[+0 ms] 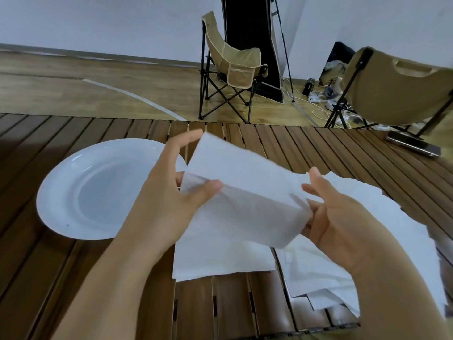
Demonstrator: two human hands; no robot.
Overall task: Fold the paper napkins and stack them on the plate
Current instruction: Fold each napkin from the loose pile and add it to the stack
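- One paper napkin (pixel 245 192) is held above the surface, gripped by the left hand (pixel 169 200) at one end and the right hand (pixel 335 217) at the other.
- Folding is judged in progress; edges need aligning next.
- The plate (pixel 61 192) lies bare, just left.
- Loose napkins (pixel 318 271) lie on the slatted surface (pixel 73 278).
- Two folding chairs (pixel 232 67) stand beyond, on wooden floor.

One plate (pixel 61 197) sat on one slatted table (pixel 73 133). Two hands (pixel 166 204) were up, with one napkin (pixel 245 192) between them. One napkin (pixel 220 263) lay flat beneath, and beside it one loose pile (pixel 331 273) (too overlapped to count its sheets). Two chairs (pixel 232 67) stood behind, and one phone (pixel 414 144) lay at the table's far corner.
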